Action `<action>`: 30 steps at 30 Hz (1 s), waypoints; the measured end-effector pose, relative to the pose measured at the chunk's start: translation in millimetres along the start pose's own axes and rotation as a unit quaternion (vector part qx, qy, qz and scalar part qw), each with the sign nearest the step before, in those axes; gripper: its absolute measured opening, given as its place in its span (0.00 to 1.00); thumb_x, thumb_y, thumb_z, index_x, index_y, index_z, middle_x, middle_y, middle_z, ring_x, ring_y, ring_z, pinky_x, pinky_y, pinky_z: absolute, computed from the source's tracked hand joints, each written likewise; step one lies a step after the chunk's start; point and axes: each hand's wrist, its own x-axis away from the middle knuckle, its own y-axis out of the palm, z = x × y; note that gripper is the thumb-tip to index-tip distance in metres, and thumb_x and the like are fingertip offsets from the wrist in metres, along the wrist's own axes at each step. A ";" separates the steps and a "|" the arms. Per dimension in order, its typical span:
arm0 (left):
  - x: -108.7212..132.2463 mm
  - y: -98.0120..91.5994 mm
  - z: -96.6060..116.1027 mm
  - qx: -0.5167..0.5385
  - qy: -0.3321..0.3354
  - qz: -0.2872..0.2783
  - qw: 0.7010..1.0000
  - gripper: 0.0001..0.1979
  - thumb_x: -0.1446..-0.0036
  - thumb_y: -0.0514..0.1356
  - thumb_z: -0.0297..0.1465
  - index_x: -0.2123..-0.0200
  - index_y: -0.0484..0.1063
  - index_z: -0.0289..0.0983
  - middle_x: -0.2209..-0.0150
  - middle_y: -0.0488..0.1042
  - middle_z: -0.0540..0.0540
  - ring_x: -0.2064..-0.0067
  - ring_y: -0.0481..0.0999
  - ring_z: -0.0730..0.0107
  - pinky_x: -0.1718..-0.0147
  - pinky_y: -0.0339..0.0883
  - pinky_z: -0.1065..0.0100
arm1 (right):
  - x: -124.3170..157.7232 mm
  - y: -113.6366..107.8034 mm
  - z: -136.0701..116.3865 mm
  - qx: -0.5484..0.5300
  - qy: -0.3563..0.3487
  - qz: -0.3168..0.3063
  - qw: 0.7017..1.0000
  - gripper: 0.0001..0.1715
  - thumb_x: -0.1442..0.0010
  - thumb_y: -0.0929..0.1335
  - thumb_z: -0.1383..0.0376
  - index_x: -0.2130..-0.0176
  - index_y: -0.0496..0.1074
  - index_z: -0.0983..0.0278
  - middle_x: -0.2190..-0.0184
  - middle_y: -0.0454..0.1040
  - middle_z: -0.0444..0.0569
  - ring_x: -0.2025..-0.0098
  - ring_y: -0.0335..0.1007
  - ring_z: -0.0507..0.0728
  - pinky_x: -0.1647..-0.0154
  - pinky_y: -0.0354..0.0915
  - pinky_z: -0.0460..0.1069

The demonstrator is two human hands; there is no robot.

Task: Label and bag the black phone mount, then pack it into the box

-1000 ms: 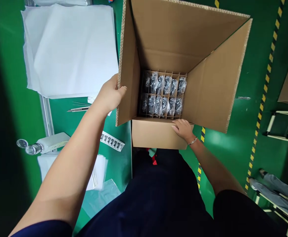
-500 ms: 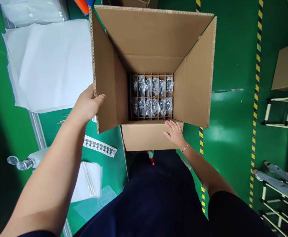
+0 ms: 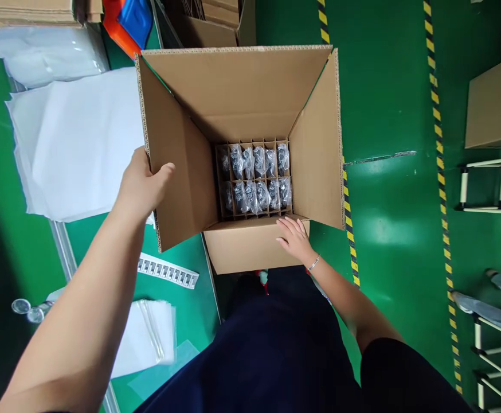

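The open brown corrugated-cardboard box (image 3: 238, 83) now sits lower and further left, mid-frame, its dark, clear-bagged items (image 3: 259, 162) undisturbed in their cells. The left hand (image 3: 141, 186) grips its left flap (image 3: 168, 129); the right hand (image 3: 296, 240), apart, rests spread on its near flap (image 3: 246, 249).

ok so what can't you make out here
All in the head view:
Left hand: fingertips hidden behind the carton flap
Bagged items: too small, veiled by crinkled plastic
Pale object: mostly covered by the left forearm
Another person's legs: cut off by the right edge
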 end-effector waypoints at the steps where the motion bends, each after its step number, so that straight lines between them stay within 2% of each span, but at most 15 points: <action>1: -1.4 2.8 1.3 -0.012 -0.019 0.011 1.000 0.23 0.44 0.57 0.30 0.44 0.67 0.33 0.50 0.77 0.42 0.53 0.76 0.57 0.53 0.72 0.53 | 0.3 0.7 0.6 0.002 -0.001 0.001 1.000 0.29 0.35 0.64 0.60 0.37 0.62 0.63 0.38 0.66 0.53 0.34 0.56 0.62 0.32 0.47 0.62; 3: -2.8 5.7 1.3 -0.034 -0.046 0.025 0.998 0.23 0.44 0.56 0.29 0.44 0.67 0.33 0.49 0.76 0.41 0.51 0.76 0.54 0.51 0.70 0.51 | 0.7 2.2 1.8 0.007 -0.005 0.006 1.000 0.29 0.35 0.63 0.59 0.37 0.62 0.63 0.39 0.67 0.52 0.35 0.56 0.62 0.32 0.48 0.61; 10: -4.3 0.9 -8.1 -0.031 -0.058 0.020 0.998 0.23 0.43 0.53 0.33 0.45 0.68 0.35 0.50 0.76 0.40 0.50 0.75 0.50 0.51 0.68 0.51 | -0.3 9.7 7.4 0.037 -0.027 0.032 0.998 0.26 0.34 0.64 0.60 0.39 0.65 0.62 0.42 0.71 0.53 0.38 0.62 0.62 0.36 0.52 0.60; 18: -6.8 -4.1 3.9 -0.049 -0.129 0.004 0.990 0.21 0.42 0.54 0.35 0.45 0.67 0.39 0.50 0.76 0.43 0.50 0.75 0.51 0.51 0.68 0.54 | 0.5 10.1 14.0 0.039 -0.039 0.006 0.998 0.26 0.34 0.63 0.60 0.38 0.65 0.59 0.43 0.72 0.52 0.39 0.64 0.61 0.38 0.54 0.58; 26: -6.2 -4.7 0.8 -0.049 -0.157 0.001 0.986 0.20 0.41 0.54 0.37 0.47 0.69 0.39 0.54 0.77 0.46 0.54 0.76 0.55 0.54 0.69 0.59 | 0.0 6.4 15.8 0.038 -0.048 -0.012 0.998 0.26 0.35 0.64 0.62 0.39 0.65 0.61 0.42 0.71 0.52 0.39 0.64 0.61 0.39 0.54 0.56; 30: -5.6 -6.1 4.1 -0.033 -0.136 -0.004 0.990 0.21 0.41 0.53 0.35 0.46 0.69 0.38 0.52 0.77 0.46 0.52 0.75 0.55 0.53 0.67 0.59 | -0.5 6.4 13.8 0.043 -0.043 -0.006 0.998 0.26 0.36 0.64 0.62 0.39 0.66 0.62 0.42 0.71 0.53 0.39 0.63 0.61 0.38 0.53 0.57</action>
